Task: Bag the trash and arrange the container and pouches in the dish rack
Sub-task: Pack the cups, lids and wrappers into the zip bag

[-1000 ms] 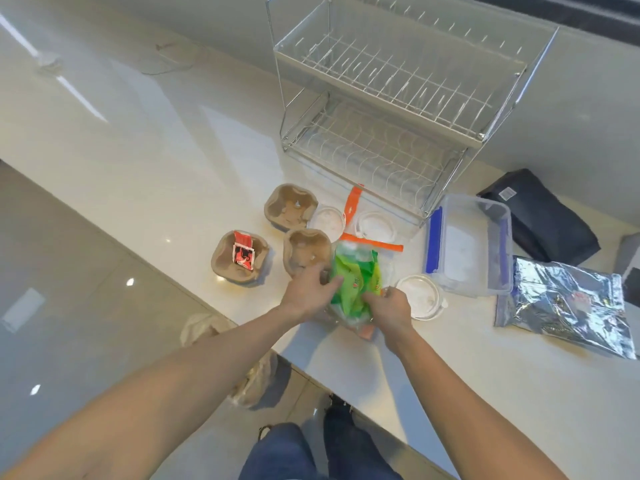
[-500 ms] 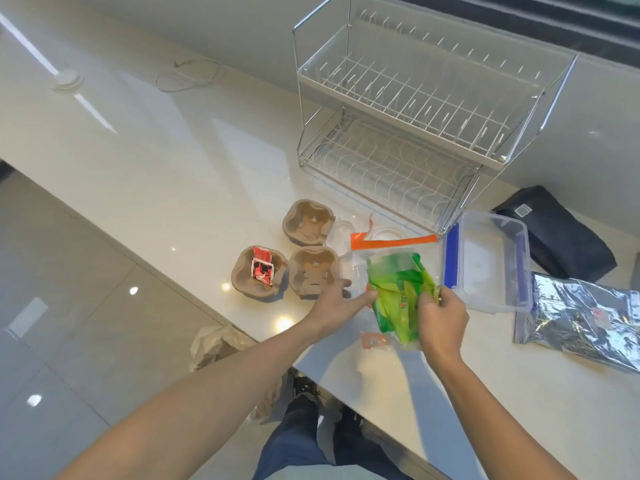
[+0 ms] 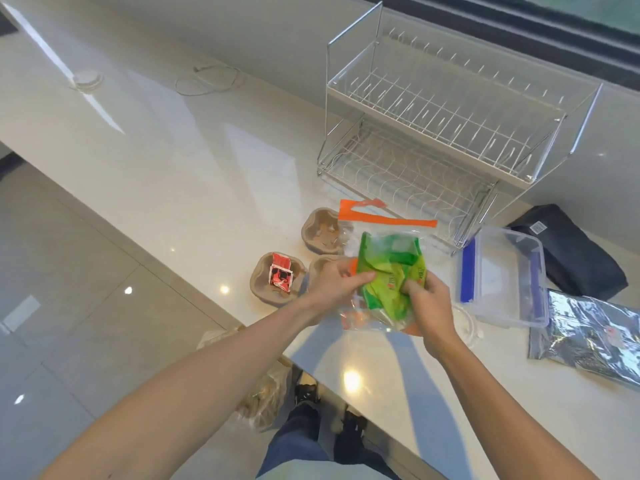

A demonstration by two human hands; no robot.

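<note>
Both hands are gripping a clear bag with green wrappers inside, above the worktop.

The left hand (image 3: pixel 334 280) and right hand (image 3: pixel 429 301) are each pinching their fingers on the zip bag (image 3: pixel 384 271), lifted near the worktop (image 3: pixel 207 174) edge. Beside it are sitting paper cup trays (image 3: pixel 277 277) and a plastic container (image 3: pixel 502 275); beyond, the wire dish rack (image 3: pixel 446 126) is standing.
</note>
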